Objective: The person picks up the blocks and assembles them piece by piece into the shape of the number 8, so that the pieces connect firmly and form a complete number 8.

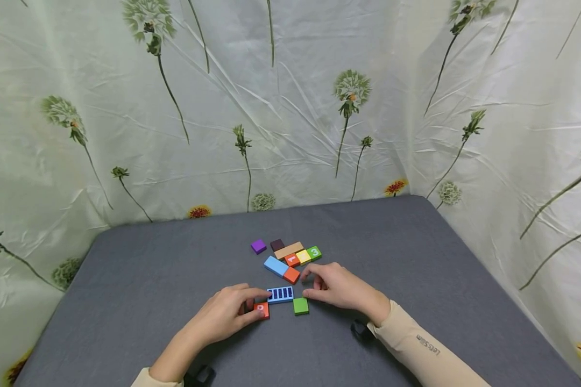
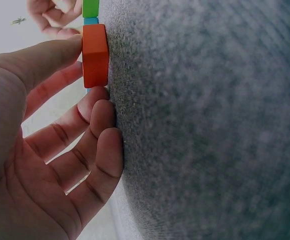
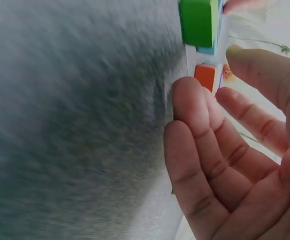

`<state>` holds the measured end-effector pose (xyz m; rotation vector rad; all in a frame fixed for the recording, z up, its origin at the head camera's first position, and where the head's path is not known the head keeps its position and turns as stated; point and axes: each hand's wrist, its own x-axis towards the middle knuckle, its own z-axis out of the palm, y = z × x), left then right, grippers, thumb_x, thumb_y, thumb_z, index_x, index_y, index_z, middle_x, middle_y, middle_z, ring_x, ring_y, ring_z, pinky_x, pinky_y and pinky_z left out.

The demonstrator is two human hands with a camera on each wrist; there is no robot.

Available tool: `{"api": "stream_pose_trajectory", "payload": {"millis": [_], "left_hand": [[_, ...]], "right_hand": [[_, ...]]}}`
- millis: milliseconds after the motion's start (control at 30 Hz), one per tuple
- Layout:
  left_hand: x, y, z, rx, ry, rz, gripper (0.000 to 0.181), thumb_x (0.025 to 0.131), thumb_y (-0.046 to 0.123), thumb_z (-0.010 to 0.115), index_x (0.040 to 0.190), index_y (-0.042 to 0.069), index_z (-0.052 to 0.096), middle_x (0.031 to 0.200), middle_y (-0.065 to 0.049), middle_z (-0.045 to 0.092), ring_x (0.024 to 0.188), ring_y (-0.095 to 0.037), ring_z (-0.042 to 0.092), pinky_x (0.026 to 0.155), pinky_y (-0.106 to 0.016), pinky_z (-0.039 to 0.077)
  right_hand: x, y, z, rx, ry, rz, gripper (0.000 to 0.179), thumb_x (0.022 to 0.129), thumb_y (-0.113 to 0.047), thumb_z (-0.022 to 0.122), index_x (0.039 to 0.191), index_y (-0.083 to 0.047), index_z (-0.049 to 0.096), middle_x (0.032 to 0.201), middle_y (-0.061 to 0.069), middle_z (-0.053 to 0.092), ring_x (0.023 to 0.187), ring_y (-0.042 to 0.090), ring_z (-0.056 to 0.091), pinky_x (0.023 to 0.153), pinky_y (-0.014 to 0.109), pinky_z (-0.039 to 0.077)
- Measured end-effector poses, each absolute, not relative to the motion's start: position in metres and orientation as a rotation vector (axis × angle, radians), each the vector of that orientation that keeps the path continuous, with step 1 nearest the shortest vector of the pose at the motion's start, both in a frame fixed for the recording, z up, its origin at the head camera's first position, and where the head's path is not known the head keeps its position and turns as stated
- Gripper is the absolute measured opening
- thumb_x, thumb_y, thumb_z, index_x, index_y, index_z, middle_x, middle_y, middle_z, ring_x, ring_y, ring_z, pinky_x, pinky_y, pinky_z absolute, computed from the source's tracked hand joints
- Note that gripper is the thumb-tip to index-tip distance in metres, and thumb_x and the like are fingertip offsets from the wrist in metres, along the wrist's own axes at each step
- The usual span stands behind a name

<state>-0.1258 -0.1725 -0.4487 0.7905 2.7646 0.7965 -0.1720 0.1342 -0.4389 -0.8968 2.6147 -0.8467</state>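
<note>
A red block marked 0 [image 1: 263, 310] lies flat on the grey cloth, touching the lower left corner of a light blue block with dark bars [image 1: 281, 294]. My left hand [image 1: 229, 312] rests its thumb on the red block and its index fingertip at the blue block's left end. In the left wrist view, its other fingers extend loosely along the cloth beside the red block [image 2: 95, 56]. A green block [image 1: 300, 306] sits at the blue block's lower right corner. Near it, my right hand [image 1: 341, 289] holds nothing, its thumb and index apart.
Beyond the hands lie a blue-and-orange pair of blocks [image 1: 277, 265], a red block marked 1 [image 1: 292, 259], a yellow block [image 1: 303, 257], a green block marked 3 [image 1: 313, 252], a tan block [image 1: 289, 250], a dark block [image 1: 277, 244] and a purple block [image 1: 259, 246].
</note>
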Motion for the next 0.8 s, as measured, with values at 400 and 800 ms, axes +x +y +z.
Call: {"api": "stream_pose_trajectory", "payload": {"millis": [400, 800], "left_hand": [[-0.126, -0.172, -0.449, 0.801, 2.764, 0.804, 0.032, 0.100, 0.034, 0.077, 0.131, 0.027, 0.076, 0.082, 0.015, 0.053, 0.069, 0.001, 0.046, 0.060, -0.023, 0.038], [-0.127, -0.172, -0.450, 0.806, 2.762, 0.827, 0.031, 0.100, 0.033, 0.078, 0.131, 0.028, 0.076, 0.081, 0.016, 0.053, 0.067, 0.003, 0.046, 0.060, -0.022, 0.039]], "right_hand": [[-0.199, 0.116, -0.432, -1.012, 2.704, -0.651, 0.027, 0.099, -0.019, 0.080, 0.125, -0.014, 0.074, 0.080, -0.007, 0.064, 0.065, 0.001, 0.049, 0.064, 0.022, 0.042], [-0.212, 0.099, -0.430, -1.041, 2.721, -0.564, 0.020, 0.101, -0.022, 0.077, 0.121, -0.018, 0.076, 0.081, -0.006, 0.064, 0.066, 0.003, 0.051, 0.061, 0.024, 0.042]]}}
